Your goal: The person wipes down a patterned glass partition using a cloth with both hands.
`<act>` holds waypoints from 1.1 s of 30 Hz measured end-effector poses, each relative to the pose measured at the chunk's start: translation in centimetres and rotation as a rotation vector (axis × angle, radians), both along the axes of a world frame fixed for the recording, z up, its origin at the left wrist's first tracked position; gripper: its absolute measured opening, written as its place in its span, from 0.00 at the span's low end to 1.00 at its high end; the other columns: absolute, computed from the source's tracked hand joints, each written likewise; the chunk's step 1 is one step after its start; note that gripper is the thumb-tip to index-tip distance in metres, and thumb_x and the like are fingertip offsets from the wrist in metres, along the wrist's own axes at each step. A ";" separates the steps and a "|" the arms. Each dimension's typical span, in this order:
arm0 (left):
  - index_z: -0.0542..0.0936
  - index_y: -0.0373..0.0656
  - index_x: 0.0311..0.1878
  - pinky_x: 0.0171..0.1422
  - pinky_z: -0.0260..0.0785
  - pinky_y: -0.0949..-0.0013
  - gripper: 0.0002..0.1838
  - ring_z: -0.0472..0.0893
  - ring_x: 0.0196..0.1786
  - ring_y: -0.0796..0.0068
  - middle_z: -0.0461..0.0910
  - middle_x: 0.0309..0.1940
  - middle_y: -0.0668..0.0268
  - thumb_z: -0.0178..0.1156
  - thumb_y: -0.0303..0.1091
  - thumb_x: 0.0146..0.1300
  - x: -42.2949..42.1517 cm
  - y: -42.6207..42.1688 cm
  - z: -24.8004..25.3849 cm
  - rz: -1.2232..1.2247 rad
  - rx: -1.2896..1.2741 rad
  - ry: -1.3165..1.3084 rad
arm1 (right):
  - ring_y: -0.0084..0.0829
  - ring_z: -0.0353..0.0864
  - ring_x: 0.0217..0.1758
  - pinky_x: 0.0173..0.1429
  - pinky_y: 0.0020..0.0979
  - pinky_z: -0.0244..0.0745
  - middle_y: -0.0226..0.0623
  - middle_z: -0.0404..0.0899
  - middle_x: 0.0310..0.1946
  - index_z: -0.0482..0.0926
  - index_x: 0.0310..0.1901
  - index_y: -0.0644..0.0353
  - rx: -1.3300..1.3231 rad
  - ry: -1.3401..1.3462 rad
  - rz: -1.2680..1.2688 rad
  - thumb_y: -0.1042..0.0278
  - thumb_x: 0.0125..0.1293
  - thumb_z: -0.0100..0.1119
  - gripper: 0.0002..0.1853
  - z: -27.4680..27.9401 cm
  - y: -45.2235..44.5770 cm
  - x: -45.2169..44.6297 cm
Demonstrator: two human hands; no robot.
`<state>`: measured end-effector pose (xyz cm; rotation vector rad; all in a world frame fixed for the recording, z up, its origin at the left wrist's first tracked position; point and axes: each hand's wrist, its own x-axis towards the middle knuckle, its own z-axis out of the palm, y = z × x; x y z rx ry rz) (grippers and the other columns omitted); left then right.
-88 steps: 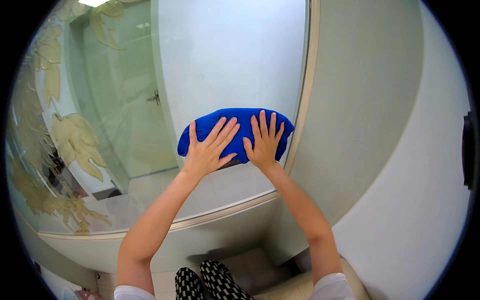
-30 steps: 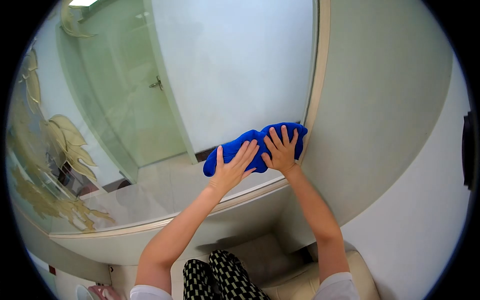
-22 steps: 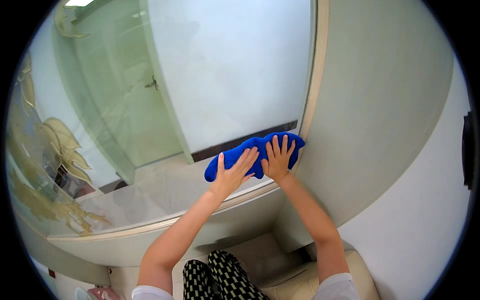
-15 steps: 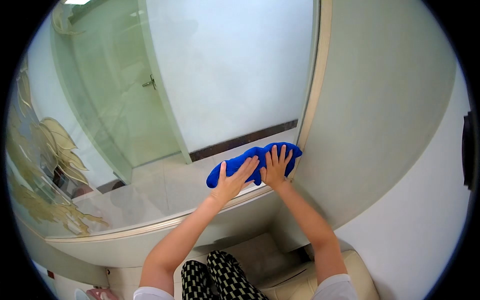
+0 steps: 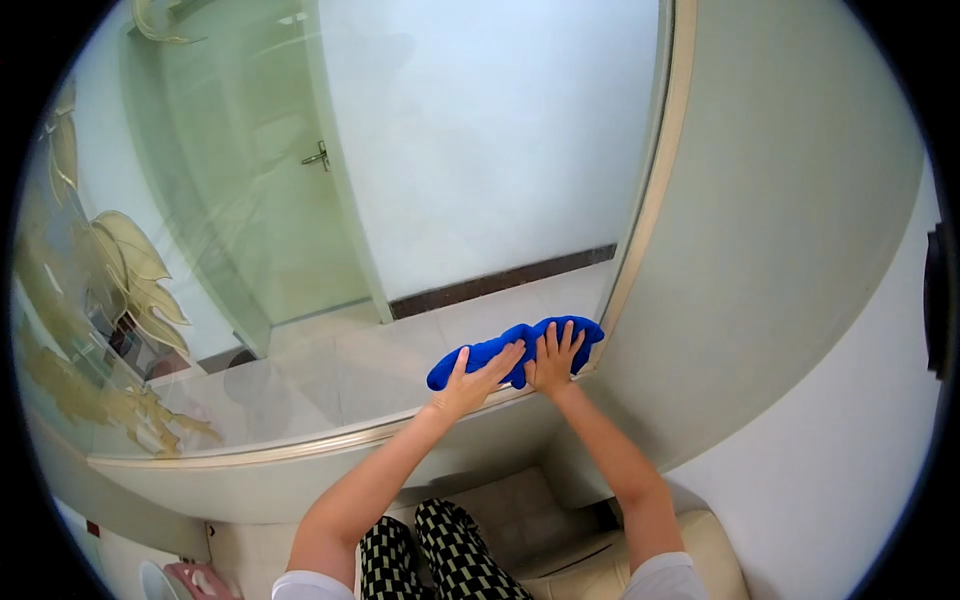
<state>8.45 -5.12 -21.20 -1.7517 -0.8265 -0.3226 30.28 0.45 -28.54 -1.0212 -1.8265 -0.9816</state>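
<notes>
No lettering, label, brand, number or sign can be read on the cloth (image 5: 492,348), the glass (image 5: 480,150) or its frame (image 5: 662,200). Towards the left edge of the glass, the leaves (image 5: 130,245) are ornament, and the trousers (image 5: 455,550) bear a block pattern; neither shows legible words or figures.

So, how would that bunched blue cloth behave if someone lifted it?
The bunched blue cloth would probably droop, since its folds and rounded edges look soft. Pushed, it may crumple, as its surface looks creased.
</notes>
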 end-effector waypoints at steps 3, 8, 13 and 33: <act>0.59 0.61 0.75 0.73 0.42 0.39 0.41 0.52 0.77 0.84 0.55 0.75 0.79 0.52 0.63 0.60 -0.1 -0.1 -0.7 -0.036 -0.058 -0.007 | 0.62 0.46 0.75 0.67 0.76 0.38 0.48 0.59 0.70 0.74 0.54 0.58 -0.002 -0.081 0.010 0.45 0.65 0.46 0.26 0.1 -0.1 1.1; 0.63 0.62 0.73 0.67 0.52 0.43 0.37 0.54 0.75 0.85 0.57 0.75 0.78 0.52 0.64 0.63 -0.2 0.0 -1.5 -0.052 -0.051 -0.006 | 0.53 0.49 0.76 0.66 0.73 0.41 0.36 0.65 0.67 0.78 0.53 0.47 -0.012 -0.211 0.034 0.42 0.61 0.54 0.24 0.0 0.3 2.1; 0.64 0.62 0.72 0.70 0.47 0.41 0.36 0.54 0.75 0.85 0.59 0.74 0.78 0.50 0.66 0.64 -0.9 -0.5 -1.6 -0.061 -0.050 -0.036 | 0.44 0.50 0.77 0.70 0.68 0.39 0.27 0.64 0.70 0.79 0.56 0.40 -0.027 -0.249 0.070 0.42 0.64 0.54 0.23 2.5 -0.9 2.4; 0.75 0.59 0.64 0.73 0.34 0.32 0.36 0.63 0.70 0.78 0.68 0.68 0.80 0.57 0.69 0.57 -1.5 -1.1 -0.6 -0.060 -0.022 -0.247 | 0.56 0.50 0.76 0.69 0.71 0.38 0.38 0.63 0.69 0.76 0.60 0.46 0.035 -0.087 0.067 0.42 0.66 0.52 0.26 4.4 -1.2 -0.6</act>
